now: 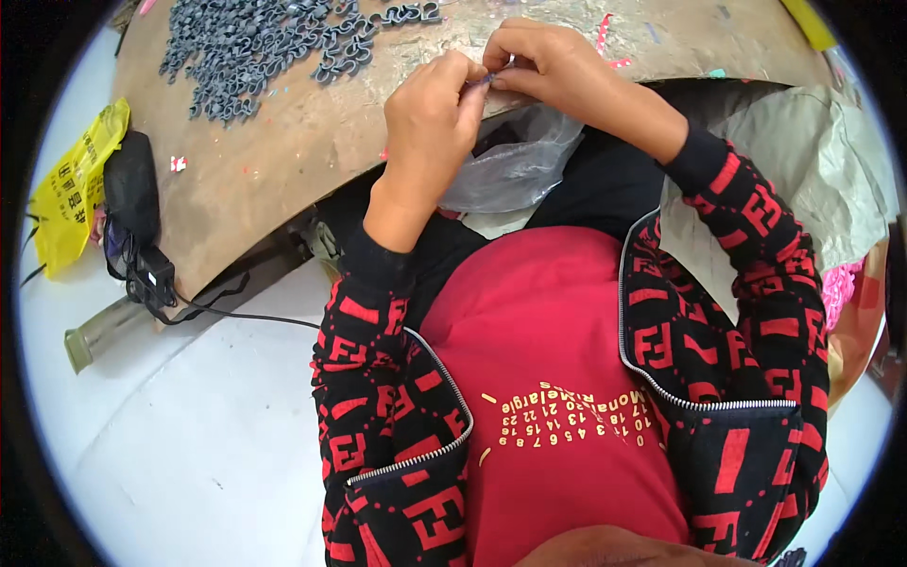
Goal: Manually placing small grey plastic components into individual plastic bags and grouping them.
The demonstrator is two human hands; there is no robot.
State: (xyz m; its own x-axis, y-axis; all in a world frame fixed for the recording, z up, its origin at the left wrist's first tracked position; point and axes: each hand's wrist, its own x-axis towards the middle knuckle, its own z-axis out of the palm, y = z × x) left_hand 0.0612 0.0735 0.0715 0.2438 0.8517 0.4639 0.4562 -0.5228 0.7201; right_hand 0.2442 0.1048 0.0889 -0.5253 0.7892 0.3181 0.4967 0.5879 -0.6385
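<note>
A: Hands? Both up at the near edge of the bench (283,161), fingertips meeting. Left hand (430,109) pinched on a small dark piece (484,79), right hand (543,61) curled and pinching the same piece from the other side

B: Where's the piece exactly?

A: Right between the two sets of fingertips, just above the bench edge, over the clear plastic bag (515,156) that hangs below in the lap. Mostly hidden by fingers, only a sliver shows

B: Orientation?

A: Best guess its long axis runs left-right, from one hand toward the other, roughly along the bench edge. Which end is which, can't tell, too small and covered

B: Progress?

A: Big pile of grey clips (255,42) sits at the far left of the bench, well apart from the hands, a few strays at its right side. Looks like plenty left to go through. Bag contents not readable, so the finished count is unknown; I'd judge it early to mid

B: Anything else?

A: Yellow bag (76,184) and black pouch (132,184) off the bench's left end, black cable (236,312) trailing on the white floor (189,425)
</note>
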